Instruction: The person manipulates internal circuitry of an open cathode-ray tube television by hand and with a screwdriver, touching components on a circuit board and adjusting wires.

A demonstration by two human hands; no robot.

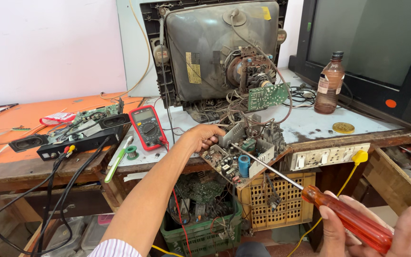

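Right hand (357, 231) is wrapped around the orange see-through handle of a long screwdriver (310, 192), down at the bottom right of the view. The shaft runs up and to the left, with the tip sitting in among the parts on the circuit board (236, 159), just beside a blue capacitor (244, 165). Can't tell if the tip is actually seated on anything or only hovering over it.

Left hand (204, 136) is reaching across, fingers curled over the left edge of that board, gripping it. The board hangs tilted off the front edge of the worktop (310, 124), with a bundle of wires going back to the bare picture tube (215, 47) of an opened-up TV behind it.

Looks to me like the probing or prying stage: one hand steadying, the other working the tip in. Whatever comes next calls for a firm hold on the board and careful aim with the tip, since the parts are packed close together.

Around it: a red multimeter (148, 126) just left of the hand, a roll of solder (131, 152) beside it, a brown bottle (329, 83) off to the right, a white switch strip (329, 155) on the worktop edge, and a green crate (205, 233) of scrap boards underneath.
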